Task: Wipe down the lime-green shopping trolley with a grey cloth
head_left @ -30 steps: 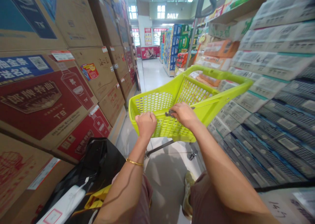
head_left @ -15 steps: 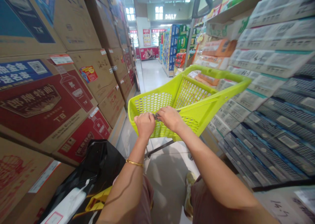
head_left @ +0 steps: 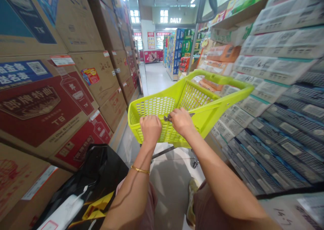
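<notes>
A lime-green plastic shopping cart (head_left: 215, 112) with perforated walls stands turned sideways in front of me. My left hand (head_left: 151, 128), a gold bracelet at its wrist, is closed over the near rim of the basket. A little to the right, my right hand (head_left: 181, 122) is closed on a small crumpled dark grey cloth (head_left: 167, 118) at the same rim. Bits of the cloth stick out on both sides of that hand; the rest is hidden under the fingers. A gap separates the two hands.
Stacked cardboard cartons (head_left: 32, 105) line the left side. A black bag (head_left: 101, 169) lies at lower left beside a white packet (head_left: 63, 213). Piled white paper packs (head_left: 280, 63) and dark checked packs (head_left: 286, 128) fill the right. Tiled floor (head_left: 157, 75) runs ahead between shelves.
My hands have moved apart, the right one shifting right with the grey cloth and the left one no longer touching the cloth. In view, the cart has shifted slightly left.
</notes>
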`<move>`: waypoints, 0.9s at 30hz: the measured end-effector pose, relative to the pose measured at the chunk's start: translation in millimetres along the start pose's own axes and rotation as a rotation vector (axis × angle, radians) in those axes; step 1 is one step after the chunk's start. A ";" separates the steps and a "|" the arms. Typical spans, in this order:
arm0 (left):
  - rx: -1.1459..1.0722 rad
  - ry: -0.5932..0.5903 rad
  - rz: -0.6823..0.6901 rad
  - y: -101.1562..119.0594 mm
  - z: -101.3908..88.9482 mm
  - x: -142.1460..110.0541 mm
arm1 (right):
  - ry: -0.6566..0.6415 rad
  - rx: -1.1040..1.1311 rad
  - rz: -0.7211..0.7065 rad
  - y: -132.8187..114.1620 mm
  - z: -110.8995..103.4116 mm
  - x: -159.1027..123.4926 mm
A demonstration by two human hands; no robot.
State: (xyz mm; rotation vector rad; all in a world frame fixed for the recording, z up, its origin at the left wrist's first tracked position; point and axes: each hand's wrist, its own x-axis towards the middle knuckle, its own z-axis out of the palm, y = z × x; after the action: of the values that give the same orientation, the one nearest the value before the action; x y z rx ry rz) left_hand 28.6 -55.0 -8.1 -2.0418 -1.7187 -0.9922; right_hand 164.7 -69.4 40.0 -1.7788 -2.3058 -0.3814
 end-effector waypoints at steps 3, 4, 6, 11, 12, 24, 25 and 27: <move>-0.027 -0.014 0.023 15.1 3.9 -1.5 | 0.059 -0.007 -0.001 -12.4 3.2 -2.4; -0.033 -0.010 0.005 17.7 5.2 -1.5 | 0.078 -0.008 -0.014 -15.6 4.9 -3.0; -0.053 -0.001 -0.028 18.4 7.1 -0.9 | 0.093 -0.004 -0.064 -18.4 8.2 -3.3; -0.130 -0.008 -0.025 7.3 7.0 3.1 | 0.077 0.050 -0.180 5.2 7.2 -2.0; -0.138 -0.009 -0.025 5.8 6.8 3.8 | 0.073 0.058 -0.167 13.8 4.9 -2.0; -0.120 -0.003 -0.073 9.3 8.6 4.3 | 0.078 0.008 -0.133 -5.2 7.9 -0.7; -0.120 -0.006 -0.075 8.9 8.5 4.4 | 0.096 0.008 -0.114 -14.2 10.4 0.5; -0.123 -0.008 -0.072 7.1 8.3 4.8 | 0.107 0.010 -0.110 -24.6 13.1 2.6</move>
State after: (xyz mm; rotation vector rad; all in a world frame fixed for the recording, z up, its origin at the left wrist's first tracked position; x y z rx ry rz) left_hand 38.2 -48.0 -9.5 -2.0740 -1.7878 -1.1397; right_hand 140.2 -68.7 26.4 -1.5911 -2.3317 -0.4699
